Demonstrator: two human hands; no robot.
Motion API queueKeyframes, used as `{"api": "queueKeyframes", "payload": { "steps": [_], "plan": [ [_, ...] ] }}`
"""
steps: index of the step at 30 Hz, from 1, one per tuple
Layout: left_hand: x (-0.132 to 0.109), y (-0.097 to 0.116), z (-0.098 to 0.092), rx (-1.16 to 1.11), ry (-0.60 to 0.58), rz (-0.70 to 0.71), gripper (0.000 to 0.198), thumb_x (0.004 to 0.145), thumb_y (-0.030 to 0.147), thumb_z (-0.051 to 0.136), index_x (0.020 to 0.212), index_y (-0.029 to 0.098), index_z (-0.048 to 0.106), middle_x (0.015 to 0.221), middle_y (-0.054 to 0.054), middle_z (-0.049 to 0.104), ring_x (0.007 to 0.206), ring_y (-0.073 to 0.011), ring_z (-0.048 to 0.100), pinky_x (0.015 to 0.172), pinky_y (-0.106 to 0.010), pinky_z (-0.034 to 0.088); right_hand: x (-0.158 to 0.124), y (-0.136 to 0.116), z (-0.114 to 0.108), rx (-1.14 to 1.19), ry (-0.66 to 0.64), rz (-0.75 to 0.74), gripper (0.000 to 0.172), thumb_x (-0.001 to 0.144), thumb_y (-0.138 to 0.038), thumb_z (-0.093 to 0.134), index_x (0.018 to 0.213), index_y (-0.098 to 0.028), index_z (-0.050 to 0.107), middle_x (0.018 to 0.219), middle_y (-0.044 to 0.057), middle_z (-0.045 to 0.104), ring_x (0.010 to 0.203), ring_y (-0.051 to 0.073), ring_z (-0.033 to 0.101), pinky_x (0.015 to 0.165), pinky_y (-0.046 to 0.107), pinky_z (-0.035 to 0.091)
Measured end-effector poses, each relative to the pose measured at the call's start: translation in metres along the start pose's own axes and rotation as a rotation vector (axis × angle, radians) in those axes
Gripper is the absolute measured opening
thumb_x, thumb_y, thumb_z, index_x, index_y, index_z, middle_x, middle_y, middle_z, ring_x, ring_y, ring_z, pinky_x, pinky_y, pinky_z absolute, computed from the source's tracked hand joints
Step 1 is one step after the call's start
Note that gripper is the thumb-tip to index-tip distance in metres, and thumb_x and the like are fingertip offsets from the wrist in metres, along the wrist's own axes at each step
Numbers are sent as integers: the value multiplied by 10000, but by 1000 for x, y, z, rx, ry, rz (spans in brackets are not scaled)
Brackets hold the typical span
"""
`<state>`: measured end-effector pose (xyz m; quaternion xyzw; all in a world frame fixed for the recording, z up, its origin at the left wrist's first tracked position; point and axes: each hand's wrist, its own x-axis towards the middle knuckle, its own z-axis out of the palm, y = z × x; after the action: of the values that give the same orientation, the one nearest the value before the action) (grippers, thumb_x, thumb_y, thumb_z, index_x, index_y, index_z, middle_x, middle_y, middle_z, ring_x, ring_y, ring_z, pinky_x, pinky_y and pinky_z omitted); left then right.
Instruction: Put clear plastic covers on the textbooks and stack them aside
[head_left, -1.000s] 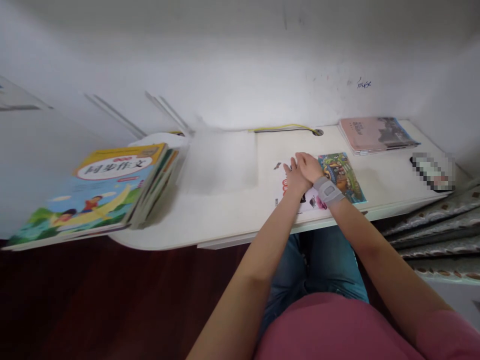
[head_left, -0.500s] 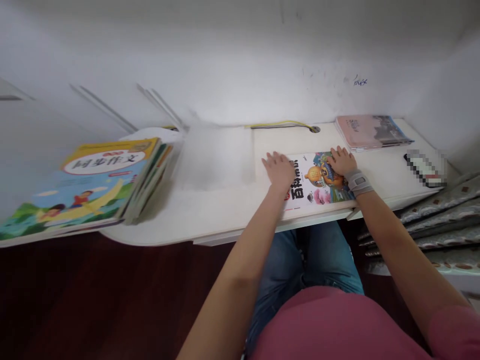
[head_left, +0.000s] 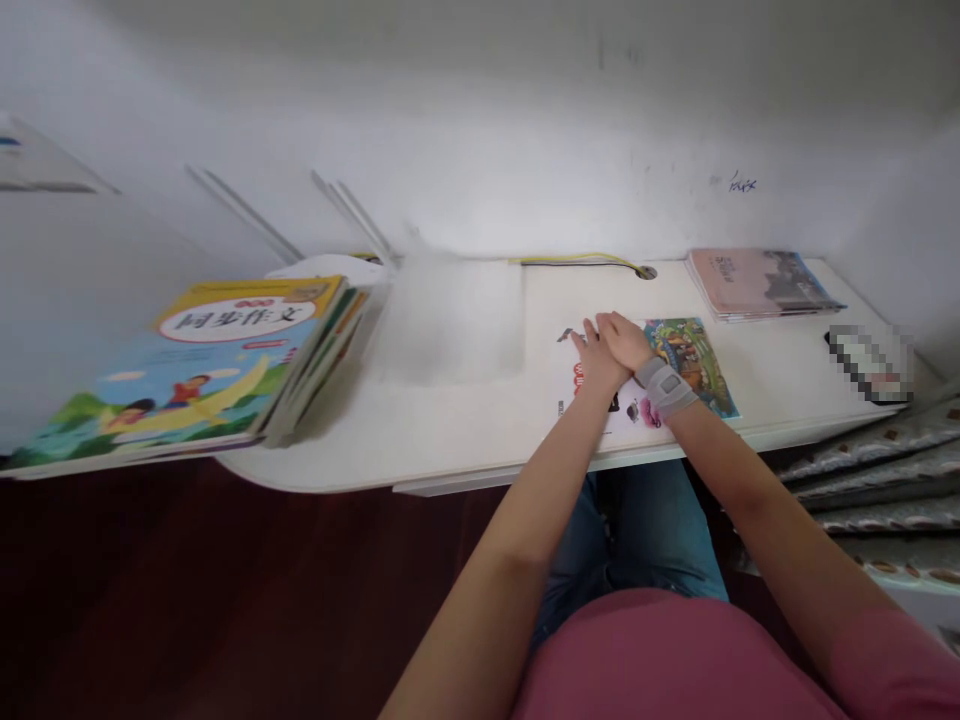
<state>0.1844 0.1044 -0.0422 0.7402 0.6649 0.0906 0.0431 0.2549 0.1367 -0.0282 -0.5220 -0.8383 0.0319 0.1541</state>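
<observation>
A colourful picture book point(head_left: 686, 365) lies flat near the front edge of the white desk point(head_left: 450, 430). My left hand point(head_left: 596, 362) rests flat on the book's left part, fingers stretched forward. My right hand point(head_left: 626, 338), with a grey band on its wrist, lies over the back of the left hand, fingers extended too. Both hands press down together on the cover and hold nothing.
A thick stack of children's books point(head_left: 202, 365) sits at the desk's left end. A pink book pile point(head_left: 757, 283) lies at the back right, a blurred-out small object point(head_left: 870, 362) beside it. A yellow cable point(head_left: 577, 260) runs along the wall. Patterned cushions point(head_left: 877, 470) lie right.
Half a second ago my hands lay apart on the book's left and right sides. They have come together, the right hand stacked over the left, as one second ago.
</observation>
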Motion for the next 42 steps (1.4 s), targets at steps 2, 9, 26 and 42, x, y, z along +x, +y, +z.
{"api": "queueKeyframes", "payload": {
  "steps": [2,9,26,42],
  "plan": [
    [0,-1,-1,4,-14,3,715,867,395,339,1492,87,181,1549,-177,206,1410,-405,143,1097,-606,114,-3,6,2,1,-10,-12,451,1002,-258,196,1231,-145,567,1283,81,604,1157,141,537,1013,274,363],
    [1,-32,-5,-36,19,1,637,923,471,192,1450,143,333,1529,-137,286,1403,-342,222,1118,-494,179,-34,72,-8,-133,-57,-2,493,951,-347,367,1363,-91,455,1451,141,422,1350,284,353,1096,453,258],
    [0,-89,-20,-591,320,-312,530,837,284,446,1348,142,434,1258,-146,571,1185,-252,511,1005,-374,394,-54,135,-15,-159,51,110,477,919,-293,360,1293,-39,512,1338,184,536,1282,264,435,1062,383,314],
    [19,-128,-52,-1387,-50,-215,302,512,361,798,684,139,685,653,-33,682,609,-141,593,636,-272,487,-50,163,-23,331,295,248,356,816,-323,477,1095,-159,625,1083,114,662,1004,231,600,892,424,469]
  ]
}}
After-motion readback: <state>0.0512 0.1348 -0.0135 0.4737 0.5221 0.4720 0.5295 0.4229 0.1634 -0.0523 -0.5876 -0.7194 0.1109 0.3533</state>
